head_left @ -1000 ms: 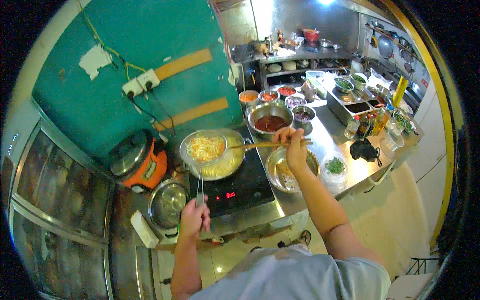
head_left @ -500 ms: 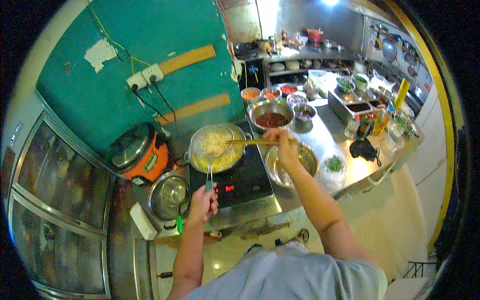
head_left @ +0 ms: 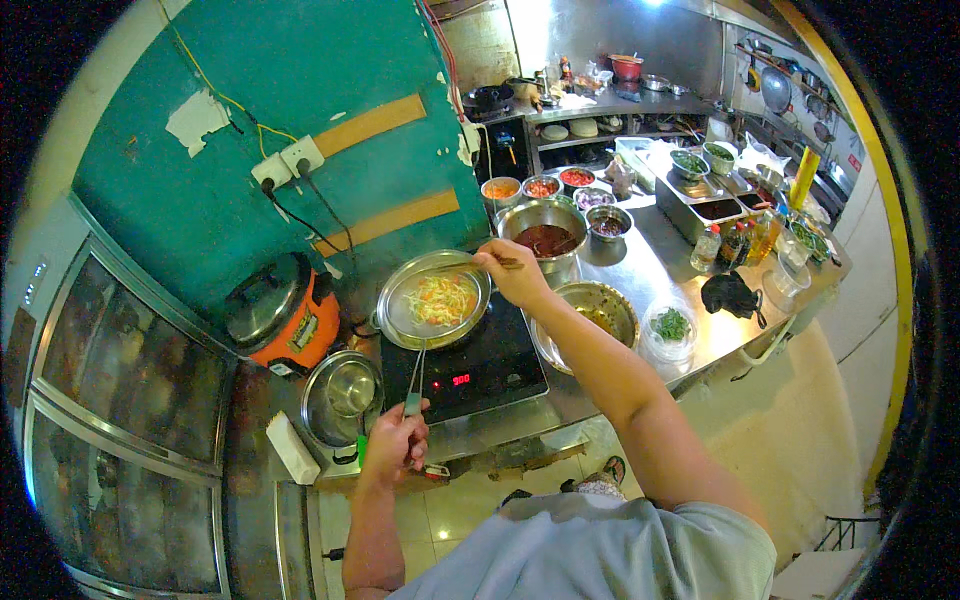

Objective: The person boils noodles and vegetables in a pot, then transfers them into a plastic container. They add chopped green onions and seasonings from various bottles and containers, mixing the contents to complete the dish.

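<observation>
My left hand (head_left: 395, 440) is closed around the handle of a wire-mesh strainer (head_left: 417, 376). The strainer's bowl is over a metal pot (head_left: 377, 321) and hides much of its inside; I cannot tell whether it touches the rim. Pale yellow shreds with orange bits (head_left: 440, 302) lie within it. Between the fingers of my right hand (head_left: 517, 276) is a pair of chopsticks (head_left: 452, 266), pointing left across the far part of the strainer. The pot stands on a black induction cooker (head_left: 490, 382) with a lit red display.
An orange rice cooker (head_left: 300, 325) and a steel basin (head_left: 318, 400) sit left of the cooker. To its right are a bowl with residue (head_left: 622, 310), a pot of red-brown sauce (head_left: 550, 240) and a bag of chopped greens (head_left: 670, 325). Small ingredient bowls (head_left: 577, 177) stand behind.
The strainer now covers more of the pot, and my left hand has come slightly nearer to me. My right hand has moved left with the chopsticks, towards the strainer's far edge.
</observation>
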A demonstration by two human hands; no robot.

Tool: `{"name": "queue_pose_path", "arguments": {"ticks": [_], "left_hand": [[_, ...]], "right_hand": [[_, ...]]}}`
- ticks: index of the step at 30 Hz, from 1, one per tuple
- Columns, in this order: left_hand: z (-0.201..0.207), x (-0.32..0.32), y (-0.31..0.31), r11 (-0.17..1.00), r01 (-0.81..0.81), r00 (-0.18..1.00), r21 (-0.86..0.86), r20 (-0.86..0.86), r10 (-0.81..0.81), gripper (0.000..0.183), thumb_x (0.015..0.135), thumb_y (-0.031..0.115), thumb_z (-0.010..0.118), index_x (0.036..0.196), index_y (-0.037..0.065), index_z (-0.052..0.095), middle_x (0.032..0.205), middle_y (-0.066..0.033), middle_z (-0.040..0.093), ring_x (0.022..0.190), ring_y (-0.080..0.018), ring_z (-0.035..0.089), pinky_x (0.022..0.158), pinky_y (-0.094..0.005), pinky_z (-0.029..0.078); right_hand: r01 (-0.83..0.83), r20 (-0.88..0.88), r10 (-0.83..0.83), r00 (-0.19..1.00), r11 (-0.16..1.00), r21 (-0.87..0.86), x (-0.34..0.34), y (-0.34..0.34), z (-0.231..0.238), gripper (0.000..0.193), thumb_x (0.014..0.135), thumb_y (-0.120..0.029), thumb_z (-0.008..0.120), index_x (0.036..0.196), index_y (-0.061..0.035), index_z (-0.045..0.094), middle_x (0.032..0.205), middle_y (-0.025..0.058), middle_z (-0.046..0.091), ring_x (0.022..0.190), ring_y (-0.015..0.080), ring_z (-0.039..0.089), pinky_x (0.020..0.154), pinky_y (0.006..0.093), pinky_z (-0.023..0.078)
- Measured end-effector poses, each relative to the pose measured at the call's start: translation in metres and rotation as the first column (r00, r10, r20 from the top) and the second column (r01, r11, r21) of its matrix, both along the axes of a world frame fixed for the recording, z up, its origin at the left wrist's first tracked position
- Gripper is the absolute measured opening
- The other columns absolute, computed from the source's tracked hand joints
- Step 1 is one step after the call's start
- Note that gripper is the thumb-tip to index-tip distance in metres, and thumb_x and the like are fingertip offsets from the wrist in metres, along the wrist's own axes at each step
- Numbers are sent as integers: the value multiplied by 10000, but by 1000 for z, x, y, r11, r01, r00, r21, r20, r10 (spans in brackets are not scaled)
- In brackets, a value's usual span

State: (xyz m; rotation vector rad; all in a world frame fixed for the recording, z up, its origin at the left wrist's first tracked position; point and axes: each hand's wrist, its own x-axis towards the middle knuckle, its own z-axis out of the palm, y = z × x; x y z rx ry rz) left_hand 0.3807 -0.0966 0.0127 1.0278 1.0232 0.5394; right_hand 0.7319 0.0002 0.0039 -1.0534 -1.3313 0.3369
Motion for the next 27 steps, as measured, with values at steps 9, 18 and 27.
{"name": "queue_pose_path", "arguments": {"ticks": [9, 18, 27], "left_hand": [[6, -14, -19, 996, -87, 996, -15, 16, 87, 340, 983, 95, 536, 1320, 46, 539, 713, -12, 511, 469, -105, 481, 370, -289, 411], [-24, 4, 18, 968, -67, 977, 243, -182, 114, 353, 993, 108, 523, 1335, 19, 537, 701, -17, 506, 456, -115, 473, 367, -304, 402], [-8, 110, -48, 966, -33, 993, 256, -102, 61, 290, 1036, 139, 510, 1314, 61, 538, 672, 0, 461, 436, -99, 441, 355, -288, 395]], "right_hand": [[-98, 237, 114, 965, 992, -77, 3, 9, 13, 170, 926, -165, 724, 920, 1, 688, 816, 111, 664, 749, 212, 641, 695, 331, 513], [140, -303, -93, 949, 981, 137, 54, -75, -13, 579, 1121, -447, 309, 785, -35, 539, 882, 116, 657, 790, 189, 593, 749, 341, 508], [524, -618, -492, 613, 839, -148, 243, -318, -73, 628, 1077, -591, 304, 764, -82, 496, 843, 134, 674, 726, 224, 634, 680, 377, 562]]}}
